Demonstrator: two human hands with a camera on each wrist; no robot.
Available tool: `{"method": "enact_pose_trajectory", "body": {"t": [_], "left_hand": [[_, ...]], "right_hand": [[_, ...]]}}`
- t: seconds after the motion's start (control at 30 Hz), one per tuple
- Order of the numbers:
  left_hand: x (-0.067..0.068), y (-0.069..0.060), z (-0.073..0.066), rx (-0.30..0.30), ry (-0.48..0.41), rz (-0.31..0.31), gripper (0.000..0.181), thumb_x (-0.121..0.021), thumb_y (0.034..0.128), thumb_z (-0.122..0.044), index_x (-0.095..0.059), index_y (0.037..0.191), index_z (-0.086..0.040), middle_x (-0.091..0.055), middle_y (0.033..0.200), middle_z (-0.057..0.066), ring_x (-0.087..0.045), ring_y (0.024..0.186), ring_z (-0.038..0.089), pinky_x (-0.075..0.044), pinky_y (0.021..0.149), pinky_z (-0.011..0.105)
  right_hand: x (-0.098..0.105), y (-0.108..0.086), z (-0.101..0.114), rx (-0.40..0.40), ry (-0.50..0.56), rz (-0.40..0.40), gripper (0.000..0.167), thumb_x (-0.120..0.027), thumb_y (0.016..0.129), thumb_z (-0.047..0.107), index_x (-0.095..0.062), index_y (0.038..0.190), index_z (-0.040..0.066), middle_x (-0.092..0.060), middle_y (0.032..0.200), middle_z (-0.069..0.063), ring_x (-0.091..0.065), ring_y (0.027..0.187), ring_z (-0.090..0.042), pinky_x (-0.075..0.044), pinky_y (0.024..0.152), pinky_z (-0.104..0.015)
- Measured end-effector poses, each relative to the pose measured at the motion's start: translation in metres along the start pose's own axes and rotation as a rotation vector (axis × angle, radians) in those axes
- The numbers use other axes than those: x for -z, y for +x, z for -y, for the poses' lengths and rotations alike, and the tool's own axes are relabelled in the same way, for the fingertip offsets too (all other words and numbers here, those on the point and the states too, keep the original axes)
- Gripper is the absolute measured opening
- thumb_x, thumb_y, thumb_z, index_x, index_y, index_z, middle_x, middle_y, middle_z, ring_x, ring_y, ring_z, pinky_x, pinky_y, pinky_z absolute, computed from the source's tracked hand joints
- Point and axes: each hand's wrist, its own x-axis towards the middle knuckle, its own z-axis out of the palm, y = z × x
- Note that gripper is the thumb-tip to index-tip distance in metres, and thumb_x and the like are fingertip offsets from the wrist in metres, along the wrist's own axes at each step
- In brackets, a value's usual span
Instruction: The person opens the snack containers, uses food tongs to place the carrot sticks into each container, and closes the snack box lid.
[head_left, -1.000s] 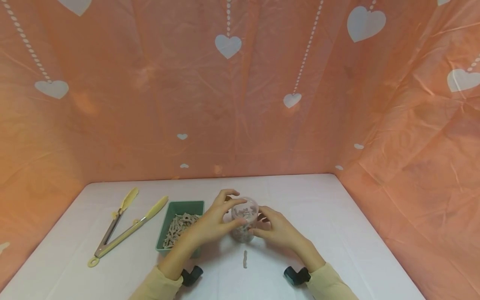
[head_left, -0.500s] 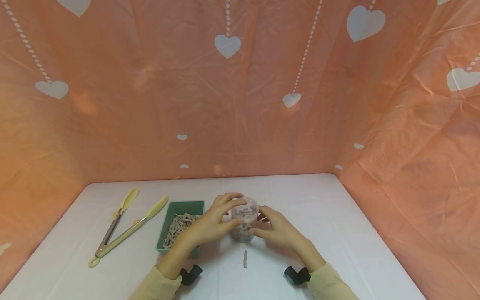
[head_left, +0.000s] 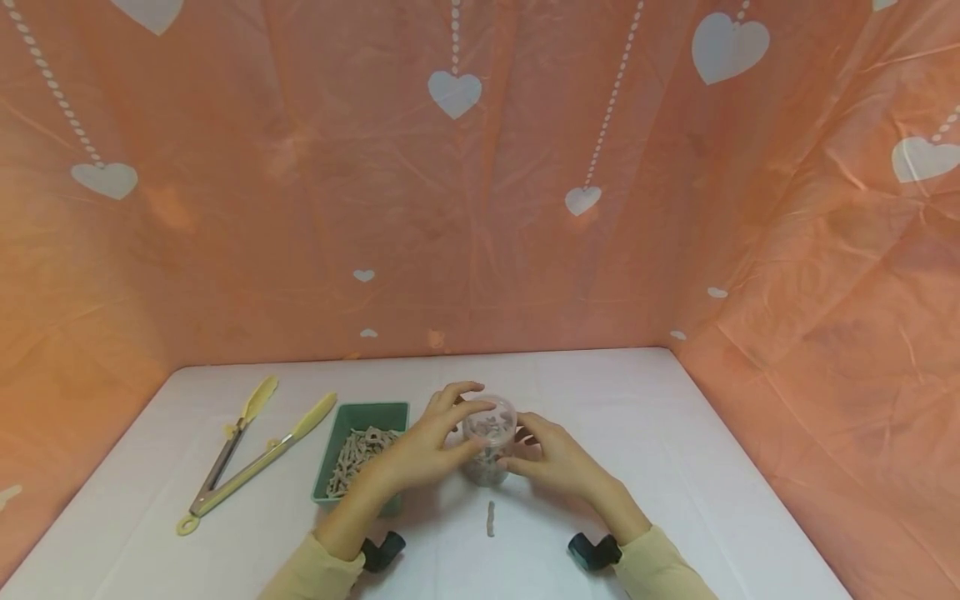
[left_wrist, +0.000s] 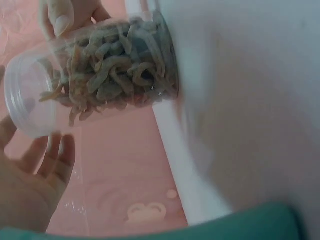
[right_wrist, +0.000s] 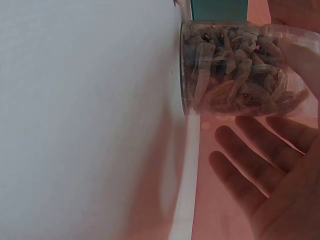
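A clear plastic jar stands upright on the white table, filled most of the way with greyish-brown, curled strips that look dried. My left hand holds its rim from the left, with thumb and fingers spread around the top. From the right, my right hand steadies the jar's side, the thumb in front and the fingers behind. In the right wrist view several right fingers appear apart from the wall of the jar. Whether a clear lid covers the top, I cannot tell.
One loose strip lies on the table in front of the jar. To the left is a green tray with more strips, partly behind my left forearm. Yellow-tipped tongs lie spread further left. An orange cloth hangs behind.
My left hand's fingers shift slightly around the jar's rim. The right hand, the jar and the loose strip stay in place.
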Motion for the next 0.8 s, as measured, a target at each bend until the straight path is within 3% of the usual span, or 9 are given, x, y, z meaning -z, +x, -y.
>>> {"method": "enact_pose_trajectory", "body": {"t": [0.13, 0.27, 0.53, 0.8], "left_hand": [[-0.0042, 0.0012, 0.0003, 0.017, -0.008, -0.066, 0.049, -0.074, 0.0986, -0.028, -0.061, 0.143, -0.013, -0.041, 0.150, 0.011, -0.046, 0.134, 0.030, -0.046, 0.103, 0.057], [-0.0050, 0.0015, 0.0003, 0.014, -0.011, -0.082, 0.048, -0.075, 0.0974, -0.026, -0.062, 0.142, -0.013, -0.044, 0.148, 0.010, -0.045, 0.136, 0.031, -0.043, 0.106, 0.058], [-0.0008, -0.0003, 0.0016, -0.032, 0.008, -0.025, 0.045, -0.065, 0.1039, -0.024, -0.057, 0.147, -0.013, -0.043, 0.160, 0.010, -0.039, 0.141, 0.035, -0.042, 0.105, 0.063], [0.0023, -0.0017, 0.0012, -0.012, -0.010, 0.056, 0.044, -0.054, 0.1086, -0.020, -0.051, 0.153, -0.015, -0.032, 0.168, 0.003, -0.036, 0.139, 0.029, -0.040, 0.105, 0.062]], "right_hand": [[-0.0007, 0.0004, 0.0005, 0.026, -0.011, -0.006, 0.061, -0.077, 0.095, 0.037, -0.055, 0.146, 0.011, -0.067, 0.126, -0.004, -0.067, 0.114, -0.028, -0.053, 0.097, -0.051], [-0.0008, 0.0004, 0.0012, 0.028, -0.023, -0.011, 0.060, -0.077, 0.095, 0.037, -0.055, 0.145, 0.011, -0.067, 0.127, -0.004, -0.067, 0.113, -0.027, -0.053, 0.097, -0.049], [-0.0009, 0.0001, 0.0011, 0.030, -0.021, -0.008, 0.062, -0.077, 0.095, 0.038, -0.055, 0.145, 0.009, -0.067, 0.126, -0.007, -0.067, 0.112, -0.030, -0.053, 0.097, -0.052], [-0.0012, 0.0004, -0.0001, 0.046, -0.031, -0.008, 0.061, -0.076, 0.095, 0.038, -0.055, 0.144, 0.008, -0.067, 0.128, -0.008, -0.067, 0.113, -0.031, -0.053, 0.097, -0.052]]}}
